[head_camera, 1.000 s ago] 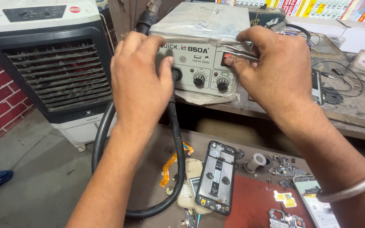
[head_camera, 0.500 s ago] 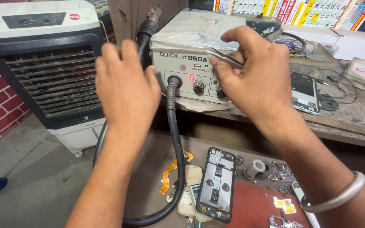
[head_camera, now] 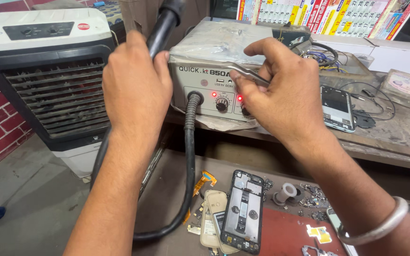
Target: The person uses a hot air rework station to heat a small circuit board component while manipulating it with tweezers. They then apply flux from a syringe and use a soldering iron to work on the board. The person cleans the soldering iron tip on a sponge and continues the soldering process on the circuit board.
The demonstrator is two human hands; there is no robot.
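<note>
Your left hand [head_camera: 136,83] is clamped round the black hot-air handle [head_camera: 163,23] w/ its hose [head_camera: 189,156] looping down. Your right hand [head_camera: 281,95] pinches metal tweezers [head_camera: 247,72] shut, fingers near the rework station [head_camera: 224,71] knobs. Risk: hose could drag the opened phone [head_camera: 242,211] and loose parts off the bench. No containers visible.

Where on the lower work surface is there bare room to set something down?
Bare brown surface between the black corrugated hose and the shelf edge. Crowded right of it: opened black phone frame, small grey spool, scattered parts on the red mat.
</note>
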